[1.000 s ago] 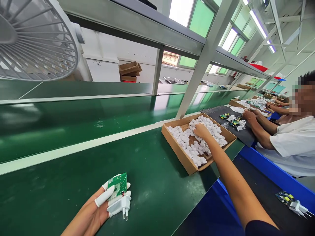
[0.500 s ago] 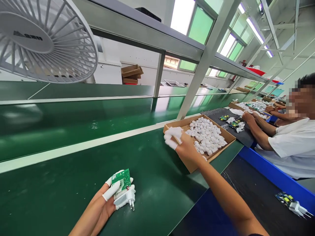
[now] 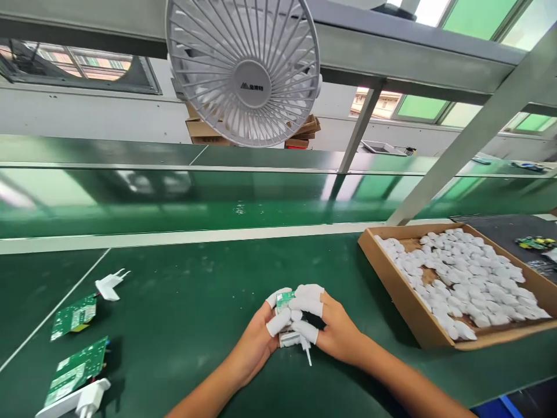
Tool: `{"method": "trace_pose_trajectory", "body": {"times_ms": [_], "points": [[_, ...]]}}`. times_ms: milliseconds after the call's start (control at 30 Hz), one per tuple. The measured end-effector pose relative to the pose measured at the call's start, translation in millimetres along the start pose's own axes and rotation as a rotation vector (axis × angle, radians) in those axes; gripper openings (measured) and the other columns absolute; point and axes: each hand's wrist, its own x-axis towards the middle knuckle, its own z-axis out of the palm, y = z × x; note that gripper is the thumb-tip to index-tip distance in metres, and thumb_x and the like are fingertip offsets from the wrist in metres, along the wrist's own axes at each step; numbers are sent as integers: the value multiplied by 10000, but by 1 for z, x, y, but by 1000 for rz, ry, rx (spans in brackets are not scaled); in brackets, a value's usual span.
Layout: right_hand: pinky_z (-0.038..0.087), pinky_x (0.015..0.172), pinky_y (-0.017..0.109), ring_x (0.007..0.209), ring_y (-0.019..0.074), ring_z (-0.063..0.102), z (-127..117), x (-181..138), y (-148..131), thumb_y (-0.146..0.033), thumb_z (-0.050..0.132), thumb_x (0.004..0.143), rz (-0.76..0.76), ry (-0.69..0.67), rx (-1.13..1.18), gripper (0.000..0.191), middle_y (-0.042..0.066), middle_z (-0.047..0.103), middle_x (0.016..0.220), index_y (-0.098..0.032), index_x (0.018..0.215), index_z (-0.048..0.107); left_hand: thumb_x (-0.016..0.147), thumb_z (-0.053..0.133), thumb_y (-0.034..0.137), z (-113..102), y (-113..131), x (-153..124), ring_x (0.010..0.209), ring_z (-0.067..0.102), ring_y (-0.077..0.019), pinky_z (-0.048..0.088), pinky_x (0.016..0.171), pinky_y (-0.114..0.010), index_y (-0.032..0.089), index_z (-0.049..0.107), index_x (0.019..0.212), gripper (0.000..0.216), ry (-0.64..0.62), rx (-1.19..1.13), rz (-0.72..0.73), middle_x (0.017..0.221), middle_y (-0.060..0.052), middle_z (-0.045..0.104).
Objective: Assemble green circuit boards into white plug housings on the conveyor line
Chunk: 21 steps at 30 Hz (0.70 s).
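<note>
Near the middle of the green bench, my left hand [image 3: 256, 342], with white finger cots, is closed around a green circuit board [image 3: 285, 299]. A white plug [image 3: 306, 343] with its pins pointing down shows below the board. My right hand [image 3: 331, 325], also in white finger cots, meets the left one over the board with its fingers bent. Between the two hands shows a small white piece [image 3: 296, 315], seemingly pinched by the right fingers; its shape is mostly covered. Fingers hide most of the board.
A cardboard tray [image 3: 404, 296] of small white pieces stands at right. Two green boards [image 3: 76, 316] with white plugs [image 3: 111, 284] lie at left. Overhead hangs a white fan [image 3: 252, 84] before a metal shelf beam; a slanted post [image 3: 456, 139] rises behind the tray.
My right hand has come from the cardboard tray to the board in my left hand. The view has turned left, bringing in the boards on the left; the co-worker is out of view.
</note>
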Motion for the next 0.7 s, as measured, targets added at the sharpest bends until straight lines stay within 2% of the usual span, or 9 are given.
{"method": "trace_pose_trajectory", "body": {"times_ms": [200,367,533,700], "points": [[510,818,357,959,200,569,7,-4,-3,-184,567,831,-27,69,-56,282,67,629,988,-252,1105,573,757,662,327,-1,-2,0,983,577,-222,440,855,-363,255,532,1182,450,16,80,9,1137,-78,602],[509,829,441,994,247,561,15,-13,-7,-146,501,840,-118,152,-308,318,113,604,1012,-220,1143,562,683,733,251,-5,-6,-1,1045,549,-238,410,906,-359,270,525,1193,551,18,232,64,1179,-67,588],[494,865,466,1076,265,517,17,-19,-6,-156,521,827,-108,138,-318,387,116,578,1082,-232,1206,514,692,724,263,-7,-6,-1,1028,564,-235,438,857,-340,262,531,1165,511,12,250,63,1143,-66,610],[448,918,511,1146,285,449,14,-16,-7,-144,542,815,-76,105,-314,364,121,502,1200,-246,1164,541,731,689,271,-7,-6,0,1004,569,-228,451,815,-331,240,520,1176,478,-24,227,69,1107,-74,617]]}}
